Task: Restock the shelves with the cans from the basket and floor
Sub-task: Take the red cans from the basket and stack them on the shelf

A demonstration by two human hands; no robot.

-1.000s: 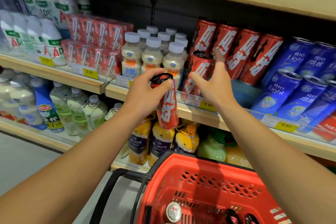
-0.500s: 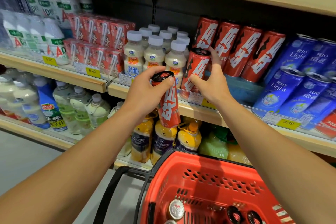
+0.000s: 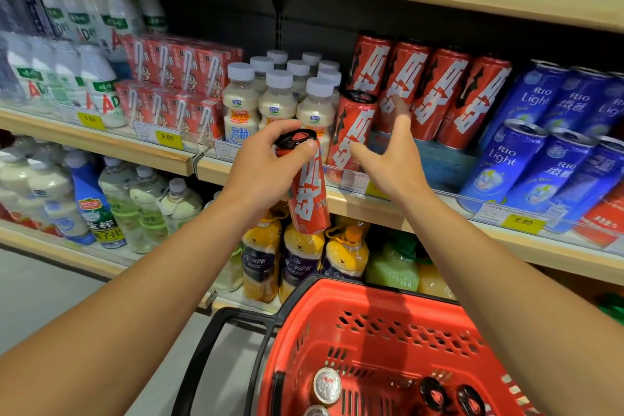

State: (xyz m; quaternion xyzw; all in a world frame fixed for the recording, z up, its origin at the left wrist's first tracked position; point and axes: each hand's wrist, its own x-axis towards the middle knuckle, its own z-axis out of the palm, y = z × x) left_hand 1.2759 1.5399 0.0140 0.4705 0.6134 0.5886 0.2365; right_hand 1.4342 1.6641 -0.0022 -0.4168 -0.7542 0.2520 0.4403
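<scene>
My left hand (image 3: pixel 261 162) grips a tall red can (image 3: pixel 307 192) by its top, hanging it in front of the middle shelf edge (image 3: pixel 175 162). Another red can (image 3: pixel 351 132) stands at the front of that shelf beside a back row of red cans (image 3: pixel 429 91). My right hand (image 3: pixel 393 159) hovers just right of the front can with fingers spread, not touching it. Below, the red basket (image 3: pixel 388 324) holds several cans (image 3: pixel 327 385) seen from their tops.
White-capped bottles (image 3: pixel 277 101) stand left of the red cans and blue cans (image 3: pixel 540 145) to their right. Red drink cartons (image 3: pixel 175 88) and white bottles fill the left. A lower shelf holds yellow and green bottles (image 3: pixel 300 257). The basket's black handle (image 3: pixel 216 341) juts left over grey floor.
My right hand has let go of the front red can on the shelf and drawn back to its right with fingers spread. The left hand still holds its can in about the same place.
</scene>
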